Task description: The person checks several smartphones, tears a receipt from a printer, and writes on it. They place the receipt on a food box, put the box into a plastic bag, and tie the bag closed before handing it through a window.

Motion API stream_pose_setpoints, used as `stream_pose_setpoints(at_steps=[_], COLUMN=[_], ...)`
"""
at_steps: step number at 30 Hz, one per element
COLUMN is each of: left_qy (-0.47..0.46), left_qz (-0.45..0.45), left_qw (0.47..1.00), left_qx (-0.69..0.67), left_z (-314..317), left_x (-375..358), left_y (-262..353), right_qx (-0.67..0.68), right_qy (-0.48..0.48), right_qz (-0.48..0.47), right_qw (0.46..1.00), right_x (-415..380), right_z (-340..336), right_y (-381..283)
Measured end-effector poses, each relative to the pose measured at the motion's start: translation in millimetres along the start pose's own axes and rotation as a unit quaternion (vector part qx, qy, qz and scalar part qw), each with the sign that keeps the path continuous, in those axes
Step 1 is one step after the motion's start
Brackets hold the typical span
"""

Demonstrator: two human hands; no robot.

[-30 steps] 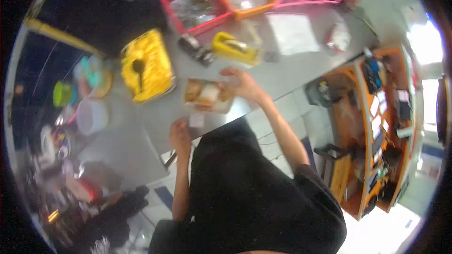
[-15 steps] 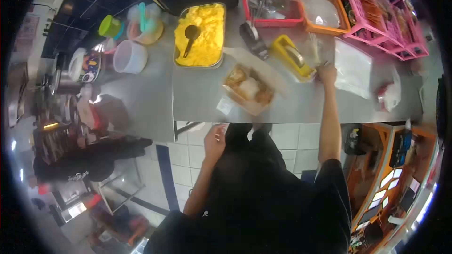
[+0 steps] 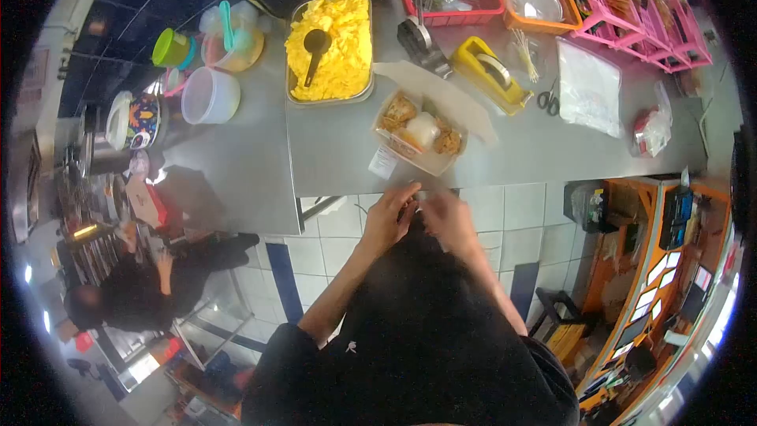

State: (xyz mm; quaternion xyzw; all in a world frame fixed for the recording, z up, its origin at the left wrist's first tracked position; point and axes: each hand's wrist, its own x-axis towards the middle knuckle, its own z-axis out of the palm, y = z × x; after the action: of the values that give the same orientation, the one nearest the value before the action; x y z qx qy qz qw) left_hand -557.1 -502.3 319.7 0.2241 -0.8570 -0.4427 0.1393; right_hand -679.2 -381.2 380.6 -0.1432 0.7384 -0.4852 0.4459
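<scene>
My left hand (image 3: 390, 217) is in front of the counter's near edge, its fingers closed in a pinch. Close beside it is my right hand (image 3: 449, 222), blurred, with its fingers bent inward. Whatever lies between the fingertips is too small or hidden to name. Just beyond them, a paper food box (image 3: 433, 165) stands with its lid open, holding white rice (image 3: 424, 131) and browned pieces of food (image 3: 399, 110). A white paper slip (image 3: 383, 162) lies against the box's near left side. A pair of scissors (image 3: 550, 101) rests farther right.
A metal tray of yellow food (image 3: 347, 47) with a black spoon (image 3: 316, 46) is behind. A yellow tape dispenser (image 3: 493, 79), plastic bags (image 3: 590, 87) and a red basket (image 3: 461, 18) line the steel counter (image 3: 520, 158). Another person (image 3: 134, 288) is at the left.
My right hand has left the scissors on the counter and come back beside my left hand. My left hand has risen toward the counter edge, its fingers now closed.
</scene>
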Motion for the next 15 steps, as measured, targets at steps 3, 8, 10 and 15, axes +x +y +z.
stream_pose_setpoints(at_steps=[3,8,10,15], left_qy=[-0.012,0.057,0.07,0.051], left_qz=[0.06,0.003,-0.044,-0.115], left_qw=[0.998,0.998,0.995,0.991], left_qx=[0.015,-0.009,-0.062,-0.043], left_z=[-19,-31,-29,-28], left_x=[4,20,28,35], left_y=[-22,-77,-72,-72], right_qx=[0.011,-0.029,-0.167,-0.285], right_qy=[0.065,0.082,0.162,0.144], right_qz=[-0.084,-0.095,-0.16,-0.205], right_qw=[0.994,0.992,0.959,0.925], right_x=[11,46,71,100], right_z=[55,77,82,82], right_y=[6,25,39,63])
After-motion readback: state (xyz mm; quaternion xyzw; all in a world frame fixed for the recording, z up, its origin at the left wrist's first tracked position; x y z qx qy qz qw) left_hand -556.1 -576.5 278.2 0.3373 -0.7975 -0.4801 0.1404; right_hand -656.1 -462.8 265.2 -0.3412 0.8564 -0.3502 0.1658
